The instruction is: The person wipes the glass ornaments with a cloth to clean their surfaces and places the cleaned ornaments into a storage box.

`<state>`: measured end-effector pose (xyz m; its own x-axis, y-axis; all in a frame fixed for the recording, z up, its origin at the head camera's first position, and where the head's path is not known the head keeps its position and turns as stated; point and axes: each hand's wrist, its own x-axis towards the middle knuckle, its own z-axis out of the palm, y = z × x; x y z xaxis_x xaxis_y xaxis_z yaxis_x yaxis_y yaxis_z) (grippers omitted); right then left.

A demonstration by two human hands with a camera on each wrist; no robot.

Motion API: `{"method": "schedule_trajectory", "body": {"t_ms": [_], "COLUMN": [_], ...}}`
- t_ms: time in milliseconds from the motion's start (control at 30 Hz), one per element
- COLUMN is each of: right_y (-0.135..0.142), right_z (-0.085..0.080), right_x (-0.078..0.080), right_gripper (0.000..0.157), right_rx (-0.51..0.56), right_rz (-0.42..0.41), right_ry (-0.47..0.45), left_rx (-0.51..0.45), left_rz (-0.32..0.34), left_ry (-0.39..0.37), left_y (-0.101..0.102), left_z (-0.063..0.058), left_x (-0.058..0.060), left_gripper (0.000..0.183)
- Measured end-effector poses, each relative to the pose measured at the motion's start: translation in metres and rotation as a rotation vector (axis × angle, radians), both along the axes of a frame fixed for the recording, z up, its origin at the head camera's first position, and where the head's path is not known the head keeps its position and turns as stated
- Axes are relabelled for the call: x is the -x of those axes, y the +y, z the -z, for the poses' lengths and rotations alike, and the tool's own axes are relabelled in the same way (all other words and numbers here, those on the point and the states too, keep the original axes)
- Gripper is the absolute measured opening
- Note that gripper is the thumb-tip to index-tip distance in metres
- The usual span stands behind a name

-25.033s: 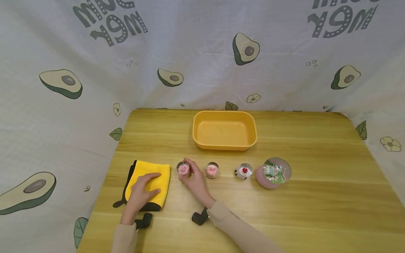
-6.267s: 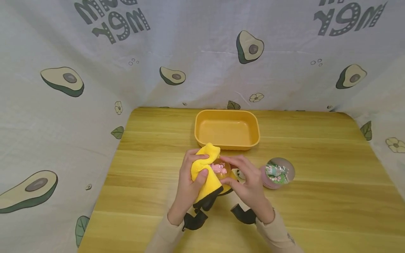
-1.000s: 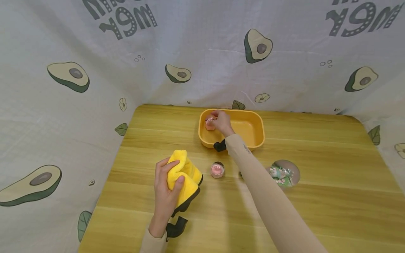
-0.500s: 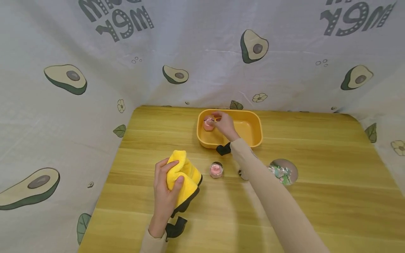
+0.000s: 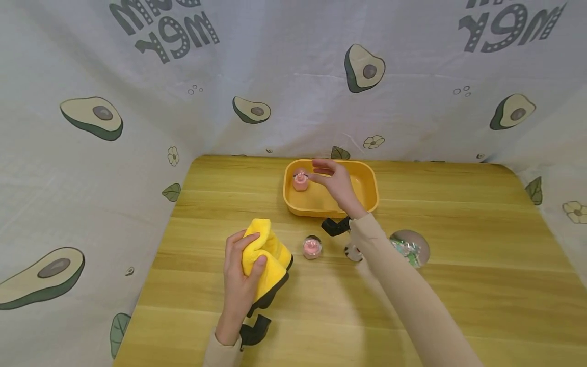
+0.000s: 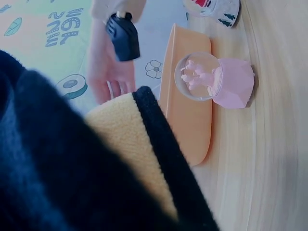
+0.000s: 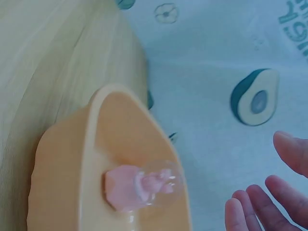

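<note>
My left hand grips a folded yellow cloth with black edging over the table; in the left wrist view the cloth fills the lower left. My right hand hovers above the yellow bin, its fingers spread and holding nothing. In the bin's left end stands a small pink snow globe; the right wrist view shows its faceted pink base and clear dome. A second pink snow globe stands on the table in front of the bin, between my hands.
Right of that globe is a small white snow globe, partly hidden by my right sleeve. A larger globe with green and pink figures stands farther right, its base behind the sleeve. A white curtain printed with avocados hangs behind the table.
My right hand has let go of the pink snow globe in the bin and drawn back up to the right. The left hand keeps the cloth in about the same place.
</note>
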<state>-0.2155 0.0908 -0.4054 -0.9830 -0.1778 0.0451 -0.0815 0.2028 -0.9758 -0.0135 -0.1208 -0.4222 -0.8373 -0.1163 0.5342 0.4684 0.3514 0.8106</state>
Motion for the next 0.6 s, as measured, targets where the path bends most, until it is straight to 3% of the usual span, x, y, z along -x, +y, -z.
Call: {"method": "schedule_trajectory", "body": {"t_ms": [600], "right_y": [0.016], "right_z": [-0.023], "right_x": [-0.058], "right_gripper": [0.046], "right_rx": [0.195], "right_rz": [-0.037], "right_ry": [0.045], "left_rx": [0.018], "left_rz": [0.004], "left_ry": [-0.014], "left_y": [0.000], "left_z": [0.002], "left_x": [0.001], "left_gripper": [0.035]}}
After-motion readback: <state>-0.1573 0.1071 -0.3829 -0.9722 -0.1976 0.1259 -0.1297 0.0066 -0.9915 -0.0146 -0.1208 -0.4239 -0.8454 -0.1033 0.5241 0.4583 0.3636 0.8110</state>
